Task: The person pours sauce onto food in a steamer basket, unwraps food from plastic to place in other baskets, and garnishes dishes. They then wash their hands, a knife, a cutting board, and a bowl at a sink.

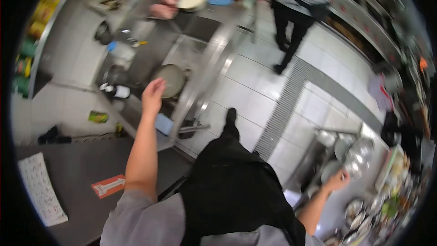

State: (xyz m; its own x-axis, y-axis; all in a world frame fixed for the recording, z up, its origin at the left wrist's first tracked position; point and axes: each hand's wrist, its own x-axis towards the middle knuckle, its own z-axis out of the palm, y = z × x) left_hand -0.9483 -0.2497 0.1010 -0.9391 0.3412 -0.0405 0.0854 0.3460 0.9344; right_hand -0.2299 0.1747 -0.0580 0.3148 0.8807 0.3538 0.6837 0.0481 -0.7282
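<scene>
My left hand (pixel 154 94) is over the edge of a metal sink, its fingers curled together. Nothing shows between them. Just beyond the fingertips, overlapped by them in this view, a round grey-green pan or bowl (pixel 172 80) is in the sink basin (pixel 184 51). Low on the other side, my right hand (pixel 336 181) is curled closed; whatever is inside, if anything, is hidden. Close by it are shiny metal bowls (pixel 361 150) on a steel counter (pixel 324 222). Blur hides finer detail.
A co-worker (pixel 298 13) stands ahead on the tiled floor (pixel 248 79), beside a floor drain grate (pixel 287 105). Raw meat (pixel 165 10) and a pale-filled bowl (pixel 193 1) are on the far counter. A dark bench (pixel 88 155) is left. Food containers (pixel 393 187) crowd the right.
</scene>
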